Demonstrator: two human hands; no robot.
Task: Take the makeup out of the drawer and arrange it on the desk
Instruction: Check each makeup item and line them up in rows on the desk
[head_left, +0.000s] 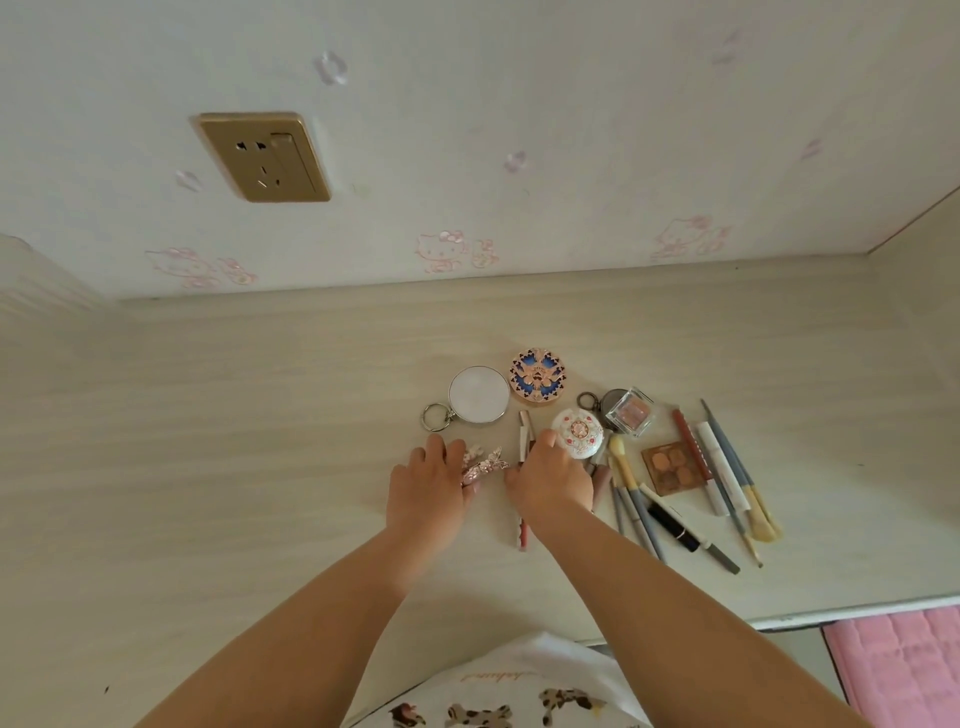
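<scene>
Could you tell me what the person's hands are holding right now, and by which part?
Left hand holds the pink butterfly ornament by its left end; right hand touches its right tip.

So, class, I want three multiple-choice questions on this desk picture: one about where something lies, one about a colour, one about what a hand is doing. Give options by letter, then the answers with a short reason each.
1. Where does the blue patterned compact lie?
A. Farther back than the round mirror, to its right
B. Beside the wall socket
C. Under the brushes

2. What colour are the pans in the small square palette?
A. Green
B. Orange-brown
C. Purple

3. What is the left hand doing?
A. Hanging off the desk
B. Lying flat on the mirror
C. Holding a pink butterfly-shaped ornament

Answers: 1 A, it sits just beyond and right of the mirror. 2 B, four orange-brown pans show. 3 C, its fingers curl around the ornament.
</scene>
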